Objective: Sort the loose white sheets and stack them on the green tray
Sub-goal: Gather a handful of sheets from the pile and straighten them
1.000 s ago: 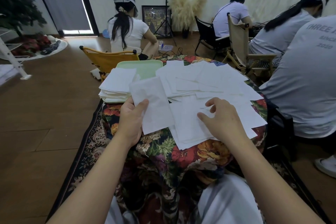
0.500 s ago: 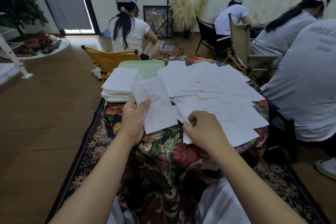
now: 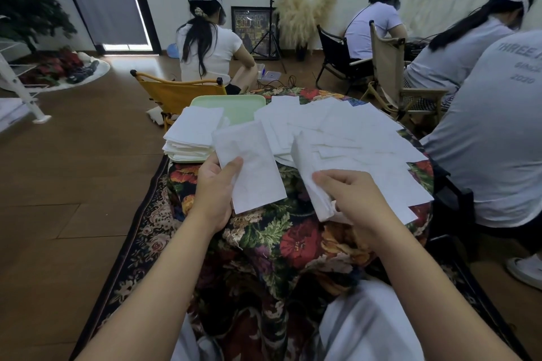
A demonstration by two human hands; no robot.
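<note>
Sheets partly stacked on green tray [image 3: 234, 104]; many lay loose beside it, left hand [image 3: 215, 189] and right hand [image 3: 349, 193] each pinching one.

1. We found the green tray [image 3: 234, 104] at the far left of the table, pale green, with rounded corners.
2. We noted a squared stack of white sheets [image 3: 190, 138] on the tray's near-left part, overhanging its left rim.
3. We recorded the loose white sheets [image 3: 346, 138] fanned and overlapping across the table, right of the tray.
4. One flat sheet [image 3: 252, 164] was lifted near the stack.
5. A second sheet [image 3: 311, 182] stood edge-up, bent.
</note>
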